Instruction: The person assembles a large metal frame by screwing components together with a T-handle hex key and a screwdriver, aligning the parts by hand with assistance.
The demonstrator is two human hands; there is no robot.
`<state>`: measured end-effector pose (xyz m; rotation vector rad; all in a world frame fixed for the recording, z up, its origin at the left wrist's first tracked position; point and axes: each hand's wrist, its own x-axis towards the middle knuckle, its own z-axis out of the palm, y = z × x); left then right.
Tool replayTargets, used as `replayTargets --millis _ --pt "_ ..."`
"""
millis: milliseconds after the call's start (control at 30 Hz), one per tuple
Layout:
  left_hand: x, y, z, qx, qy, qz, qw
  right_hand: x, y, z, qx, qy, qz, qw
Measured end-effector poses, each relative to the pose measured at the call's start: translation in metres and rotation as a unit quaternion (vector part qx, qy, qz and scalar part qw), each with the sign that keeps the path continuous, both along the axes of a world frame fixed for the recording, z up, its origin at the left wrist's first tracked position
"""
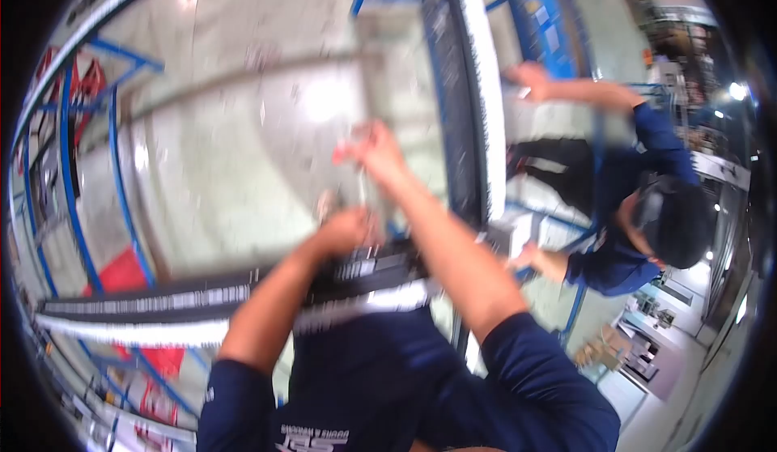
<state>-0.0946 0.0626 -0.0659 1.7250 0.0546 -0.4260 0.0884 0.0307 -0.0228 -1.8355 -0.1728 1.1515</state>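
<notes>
My right hand (376,152) is raised over the inside of a large frame, its fingers closed around a small red item (346,152) that is blurred. Lower and to the left, my left hand (348,229) is just above the dark near bar (356,271) of the frame. Its fingers are smeared by motion, and I cannot make out whether they hold anything. The dark side bar (461,88) with a white outer edge (483,88) runs away from me on the right and meets the near bar at a corner.
A co-worker (639,185) in a dark shirt and cap stands on the right, both hands near the frame's outer side. Blue metal stands (121,177) are under and around the frame. Red material (123,272) lies at the left. A blue object (546,31) stands at the upper right.
</notes>
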Motion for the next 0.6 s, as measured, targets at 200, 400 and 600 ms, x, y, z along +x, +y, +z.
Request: replayTargets --millis 200,400,600 --pt "0.015 -0.009 0.002 -0.193 0.231 0.083 0.95 -0.007 -0.021 -0.032 0.25 0.434 -0.078 0.862" --pt "0.023 -0.006 0.029 -0.231 0.253 0.101 0.934 -0.009 -0.01 -0.035 0.211 0.369 -0.05 0.904" --pt "0.023 -0.008 0.027 -0.223 0.272 0.107 0.93 -0.006 -0.001 -0.056 0.189 0.108 -0.012 0.976"
